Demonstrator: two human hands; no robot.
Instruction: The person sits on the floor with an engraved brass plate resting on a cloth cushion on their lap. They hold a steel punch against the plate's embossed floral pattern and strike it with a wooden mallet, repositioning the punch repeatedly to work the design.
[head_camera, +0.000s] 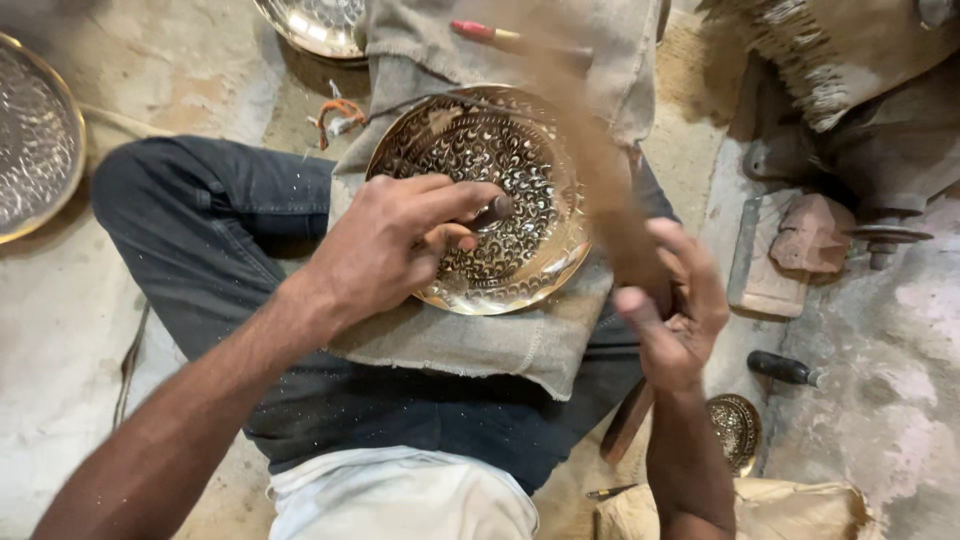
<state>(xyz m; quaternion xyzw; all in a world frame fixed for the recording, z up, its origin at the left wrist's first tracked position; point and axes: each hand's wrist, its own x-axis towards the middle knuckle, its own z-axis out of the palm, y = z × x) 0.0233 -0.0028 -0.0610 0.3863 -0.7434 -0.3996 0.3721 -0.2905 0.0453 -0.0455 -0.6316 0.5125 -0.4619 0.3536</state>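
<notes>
From my remote feed, nearest the camera, the right hand (675, 310) grips a wooden-handled hammer (600, 190), fingers curled tight around the shaft — the tool is a brown motion blur, its red-tipped end up near the top of frame. The left hand (395, 245) pinches a short dark punch (495, 210) between thumb and fingers, its tip pressed onto the engraved brass plate (520, 200). That plate lies tilted on a burlap cloth (500, 340) spread over the person's lap, which is clad in dark trousers (220, 230). A black-handled tool (785, 368) and a small engraved brass piece (738, 430) lie on the floor to the right. Farther out, a large hammered metal tray (30, 140) sits at the left edge — another brass dish (315, 25) shows at the top.
</notes>
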